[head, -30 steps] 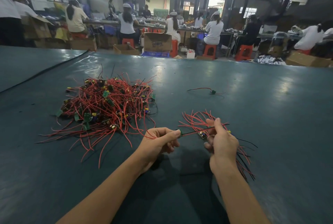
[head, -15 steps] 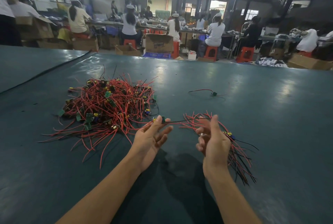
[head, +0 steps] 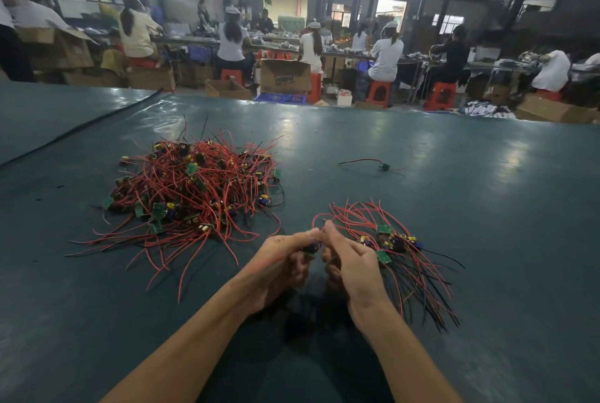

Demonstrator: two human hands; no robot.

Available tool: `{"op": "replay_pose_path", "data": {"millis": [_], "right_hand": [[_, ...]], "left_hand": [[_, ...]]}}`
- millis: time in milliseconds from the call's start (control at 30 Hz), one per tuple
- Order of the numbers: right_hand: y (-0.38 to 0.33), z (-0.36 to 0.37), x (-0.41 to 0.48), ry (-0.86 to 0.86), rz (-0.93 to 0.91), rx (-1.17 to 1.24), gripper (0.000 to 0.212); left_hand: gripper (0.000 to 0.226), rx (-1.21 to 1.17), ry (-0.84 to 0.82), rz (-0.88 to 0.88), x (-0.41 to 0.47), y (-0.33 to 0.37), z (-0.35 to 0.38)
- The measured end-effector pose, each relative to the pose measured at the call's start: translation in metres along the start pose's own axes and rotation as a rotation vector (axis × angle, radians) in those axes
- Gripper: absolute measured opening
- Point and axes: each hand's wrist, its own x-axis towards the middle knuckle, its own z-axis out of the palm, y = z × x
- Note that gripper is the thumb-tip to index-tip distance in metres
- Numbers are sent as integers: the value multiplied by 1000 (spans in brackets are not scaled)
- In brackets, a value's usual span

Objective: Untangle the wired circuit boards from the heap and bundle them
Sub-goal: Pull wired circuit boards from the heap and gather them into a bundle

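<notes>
One tangled heap [head: 194, 188] of red-wired boards lies left on the desk [head: 470, 201]. At centre the left hand [head: 282, 259] and right hand [head: 352, 264] meet, both grips pinching one wired board [head: 311, 247]. Half a second ago they were apart, with the left fingers spread. Just right lies one sorted bundle [head: 397, 245], and farther back one stray board [head: 383, 166].

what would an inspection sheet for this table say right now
surface: dark green table mat, glossy, with glare patches.
job's things: tangled heap of red-wired boards at left; sorted bundle lying right of the hands.
clutter: one stray board with leads, far side.
grippers: left hand and right hand together pinch a small wired piece.
cables: dark line across the far-left mat, cable or seam unclear.
surroundings: seated workers at benches, cardboard box, red stools.
</notes>
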Motion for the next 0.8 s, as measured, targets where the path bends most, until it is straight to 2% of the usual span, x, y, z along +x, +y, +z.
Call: {"op": "replay_pose_path", "data": {"millis": [133, 233, 400, 467, 567, 633, 700, 800], "right_hand": [[1, 2, -3, 14, 81, 36, 31], [1, 0, -2, 19, 139, 134, 20], [0, 3, -2, 104, 144, 256, 15], [0, 4, -2, 145, 90, 242, 21], [-2, 6, -7, 157, -34, 155, 31], [-3, 8, -11, 141, -82, 116, 34], [-2, 9, -12, 148, -112, 53, 32], [-2, 10, -14, 161, -94, -15, 29]], "left_hand": [[37, 27, -36, 26, -1, 0, 1], [40, -174, 4, -28, 1, 1, 1], [27, -157, 11, -5, 1, -6, 5], [8, -83, -14, 79, 1, -10, 5], [17, 52, -81, 215, 1, -14, 3], [25, 143, -68, 265, -1, -16, 7], [39, 166, 17, 270, -2, -15, 11], [44, 213, 104, 304, -1, -16, 12]]}}
